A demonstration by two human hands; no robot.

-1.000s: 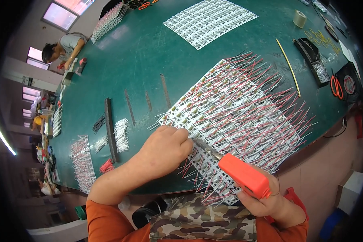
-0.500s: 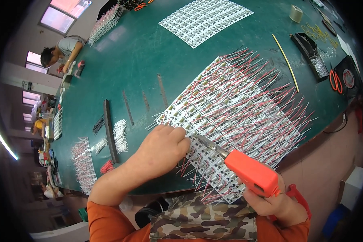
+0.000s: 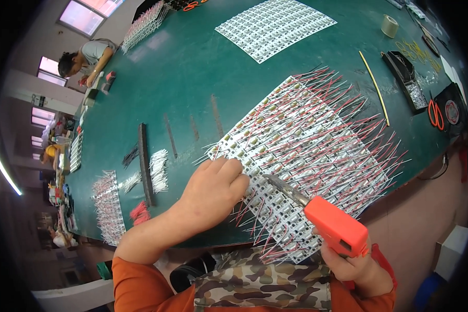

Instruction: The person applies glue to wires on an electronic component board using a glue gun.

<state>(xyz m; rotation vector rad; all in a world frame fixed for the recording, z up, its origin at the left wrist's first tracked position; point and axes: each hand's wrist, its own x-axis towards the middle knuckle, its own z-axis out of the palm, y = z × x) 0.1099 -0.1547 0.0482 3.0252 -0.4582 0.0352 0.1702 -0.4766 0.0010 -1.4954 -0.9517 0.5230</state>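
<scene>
A large panel of white circuit boards (image 3: 275, 174) lies in front of me on the green table, with red and white wires sticking out over its right side. My right hand (image 3: 354, 264) is wrapped round an orange-red soldering gun (image 3: 338, 223). Its metal tip (image 3: 275, 182) points left, over the lower left part of the panel; I cannot tell whether it touches. At the panel's left edge, my left hand (image 3: 213, 190) is closed with the fingers curled down. Whatever those fingers pinch is hidden beneath them.
Left of my arm lie a dark bar (image 3: 146, 165), white wires (image 3: 159, 170), red wires (image 3: 140, 213) and a wired panel (image 3: 108, 208). Another panel (image 3: 275, 26) lies at the far side. To the right are a black box (image 3: 404, 80) and orange-handled scissors (image 3: 436, 114). A co-worker (image 3: 91, 60) sits far left.
The soldering gun's tip has drawn back slightly to the right, away from my left hand. My left hand stays closed at the panel's edge. The whole view has shifted a little.
</scene>
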